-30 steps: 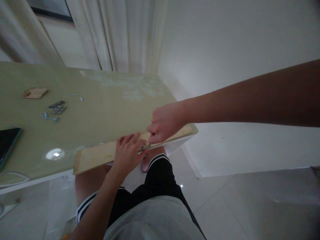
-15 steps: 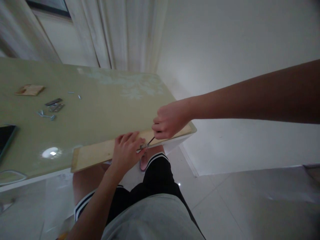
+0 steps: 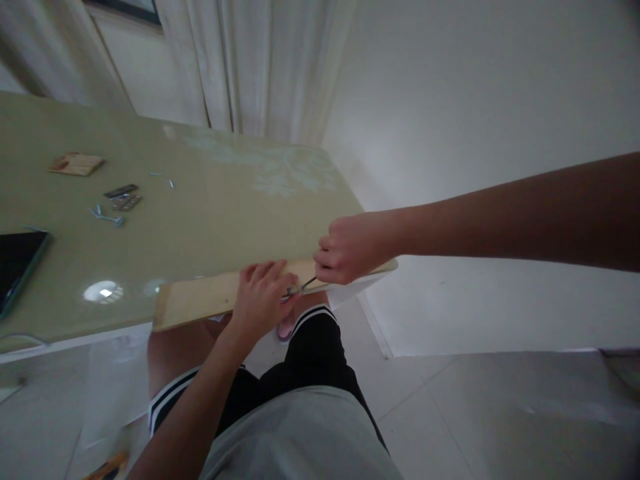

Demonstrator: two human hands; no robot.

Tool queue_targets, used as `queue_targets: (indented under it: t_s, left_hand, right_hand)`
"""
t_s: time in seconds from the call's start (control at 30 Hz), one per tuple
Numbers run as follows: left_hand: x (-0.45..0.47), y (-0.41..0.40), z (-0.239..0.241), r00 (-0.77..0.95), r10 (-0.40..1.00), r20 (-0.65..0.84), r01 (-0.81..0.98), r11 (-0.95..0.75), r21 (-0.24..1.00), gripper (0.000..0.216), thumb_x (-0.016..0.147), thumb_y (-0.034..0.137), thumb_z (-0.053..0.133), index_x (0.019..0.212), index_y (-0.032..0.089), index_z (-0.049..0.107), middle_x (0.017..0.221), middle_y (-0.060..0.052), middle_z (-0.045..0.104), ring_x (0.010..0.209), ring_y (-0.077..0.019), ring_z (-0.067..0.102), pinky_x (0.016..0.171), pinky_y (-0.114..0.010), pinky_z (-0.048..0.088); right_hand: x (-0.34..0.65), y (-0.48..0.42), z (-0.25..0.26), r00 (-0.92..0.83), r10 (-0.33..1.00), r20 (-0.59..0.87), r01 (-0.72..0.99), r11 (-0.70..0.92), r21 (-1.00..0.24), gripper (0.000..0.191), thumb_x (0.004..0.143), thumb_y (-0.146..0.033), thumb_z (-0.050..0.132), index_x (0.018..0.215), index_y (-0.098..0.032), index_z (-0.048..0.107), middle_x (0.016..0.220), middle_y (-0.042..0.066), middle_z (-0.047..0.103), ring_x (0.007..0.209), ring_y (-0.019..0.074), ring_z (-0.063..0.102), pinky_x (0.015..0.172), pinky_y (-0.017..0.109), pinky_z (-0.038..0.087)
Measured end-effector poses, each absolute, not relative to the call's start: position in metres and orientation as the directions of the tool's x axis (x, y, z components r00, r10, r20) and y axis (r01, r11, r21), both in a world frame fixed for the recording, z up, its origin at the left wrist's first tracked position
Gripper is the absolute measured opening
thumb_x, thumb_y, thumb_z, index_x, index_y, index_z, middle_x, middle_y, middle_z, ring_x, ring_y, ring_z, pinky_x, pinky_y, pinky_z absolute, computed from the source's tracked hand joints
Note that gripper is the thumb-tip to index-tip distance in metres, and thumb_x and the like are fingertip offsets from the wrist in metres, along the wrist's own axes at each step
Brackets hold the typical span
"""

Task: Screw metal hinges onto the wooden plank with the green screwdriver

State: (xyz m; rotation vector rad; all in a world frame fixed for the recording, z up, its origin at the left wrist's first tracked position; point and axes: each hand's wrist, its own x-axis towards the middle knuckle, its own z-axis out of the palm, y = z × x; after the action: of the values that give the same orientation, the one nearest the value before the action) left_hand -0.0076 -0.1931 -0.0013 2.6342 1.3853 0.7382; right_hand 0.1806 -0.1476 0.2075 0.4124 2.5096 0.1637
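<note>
A long pale wooden board (image 3: pixel 200 300) lies along the near edge of the greenish glass table (image 3: pixel 210 213). My left hand (image 3: pixel 263 297) rests on the board with fingers curled, pinching a small metal fitting (image 3: pixel 291 291) at the board's edge. My right hand (image 3: pixel 350 248) is closed around a thin metal tool (image 3: pixel 306 285) whose tip meets that fitting. The fitting is small and partly hidden by my fingers.
Loose metal brackets (image 3: pixel 123 197) and screws (image 3: pixel 106 217) lie at the table's far left, beside a small wooden piece (image 3: pixel 76 163). A dark tablet (image 3: pixel 17 263) sits at the left edge. Curtains hang behind the table; white tiled floor lies to the right.
My right hand has drawn back to the right, exposing the thin tool between it and the fitting. The left hand stays on the board. The view has shifted slightly.
</note>
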Motion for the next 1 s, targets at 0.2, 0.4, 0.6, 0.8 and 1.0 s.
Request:
queue_targets:
  t_s: [0.2, 0.4, 0.6, 0.8, 1.0]
  left_hand:
    - [-0.007, -0.194, -0.002, 0.483, 0.786, 0.385, 0.751, -0.598, 0.279, 0.021, 0.088, 0.034, 0.079, 0.109, 0.029, 0.077, 0.144, -0.011, 0.067, 0.128, -0.0384, 0.06, 0.106, -0.059, 0.041]
    - [-0.008, -0.192, -0.005, 0.492, 0.787, 0.372, 0.742, -0.603, 0.295, 0.02, 0.089, 0.035, 0.078, 0.108, 0.029, 0.077, 0.143, -0.011, 0.067, 0.13, -0.0379, 0.059, 0.107, -0.059, 0.04]
    - [-0.007, -0.191, -0.003, 0.487, 0.788, 0.378, 0.743, -0.6, 0.296, 0.021, 0.088, 0.036, 0.079, 0.108, 0.029, 0.077, 0.143, -0.011, 0.068, 0.128, -0.038, 0.06, 0.107, -0.059, 0.04]
    - [-0.008, -0.191, -0.002, 0.486, 0.785, 0.385, 0.745, -0.602, 0.288, 0.021, 0.09, 0.037, 0.077, 0.109, 0.029, 0.078, 0.143, -0.011, 0.068, 0.128, -0.0372, 0.061, 0.105, -0.058, 0.042]
    - [-0.012, -0.193, -0.009, 0.503, 0.764, 0.404, 0.741, -0.622, 0.254, 0.027, 0.089, 0.033, 0.078, 0.115, 0.028, 0.077, 0.147, -0.013, 0.065, 0.134, -0.0386, 0.059, 0.112, -0.061, 0.041]
  right_hand:
    - [0.171, -0.152, 0.201, -0.607, 0.605, -0.516, 0.567, 0.784, 0.253, 0.01, 0.085, -0.017, 0.071, 0.091, -0.013, 0.079, 0.077, 0.009, 0.074, 0.078, 0.0233, 0.07, 0.068, 0.033, 0.045]
    - [0.146, -0.146, 0.207, -0.283, 0.744, -0.605, 0.831, 0.505, 0.234, 0.042, 0.076, -0.033, 0.086, 0.11, -0.008, 0.082, 0.084, 0.014, 0.08, 0.084, 0.0261, 0.073, 0.07, 0.032, 0.047]
    - [0.158, -0.149, 0.204, -0.278, 0.76, -0.587, 0.851, 0.478, 0.215, 0.042, 0.078, -0.04, 0.085, 0.11, -0.012, 0.083, 0.088, 0.014, 0.081, 0.086, 0.0259, 0.074, 0.069, 0.031, 0.045]
    - [0.209, -0.173, 0.209, -0.528, 0.624, -0.576, 0.527, 0.773, 0.353, 0.021, 0.097, -0.016, 0.06, 0.106, -0.018, 0.079, 0.093, 0.012, 0.079, 0.083, 0.0219, 0.07, 0.066, 0.03, 0.036]
    - [0.275, -0.215, 0.15, -0.361, 0.929, -0.079, 0.933, 0.36, -0.023, 0.028, 0.102, -0.044, 0.061, 0.098, -0.017, 0.069, 0.079, 0.003, 0.07, 0.07, 0.015, 0.059, 0.063, 0.027, 0.031]
